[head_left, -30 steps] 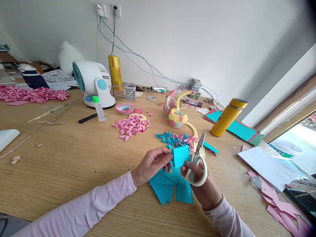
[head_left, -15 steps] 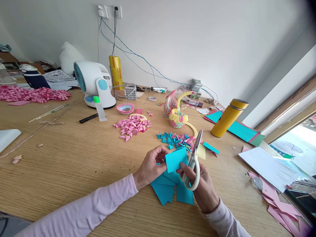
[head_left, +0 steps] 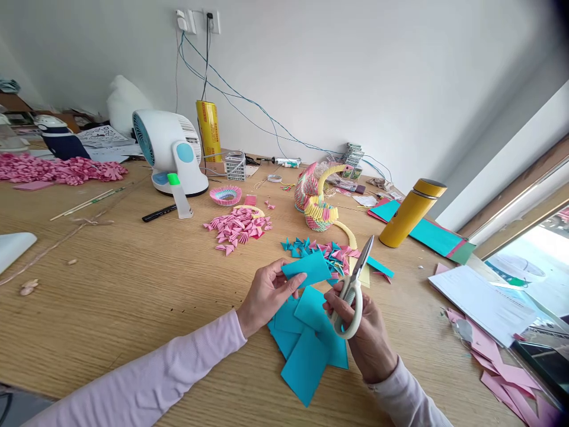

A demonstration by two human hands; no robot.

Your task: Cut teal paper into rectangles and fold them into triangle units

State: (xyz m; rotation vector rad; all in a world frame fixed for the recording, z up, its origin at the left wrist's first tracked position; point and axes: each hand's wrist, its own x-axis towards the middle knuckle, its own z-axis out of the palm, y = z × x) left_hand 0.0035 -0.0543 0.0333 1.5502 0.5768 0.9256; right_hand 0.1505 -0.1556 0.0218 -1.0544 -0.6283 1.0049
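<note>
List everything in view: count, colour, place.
scissors: one, cream handles, right hand
held paper: at least one, blue, left hand
loose paper: several, blue, front centre
folded pieces: many, blue and pink, centre
heaps: two, pink, centre and left
paper models: at least two, multicoloured, centre
bowl: one, pink and blue, centre
fan: one, white and blue, left
container: one, yellow, behind fan
squeeze bottle: one, clear, before fan
pen: one, black, before fan
flask: one, yellow, right
water bottle: one, navy, far left
sheets: several, white, left and right
strips: several, pink, right
cables: several, mostly blue, wall
left hand: one, pink sleeve, centre
right hand: one, pink sleeve, centre
</note>
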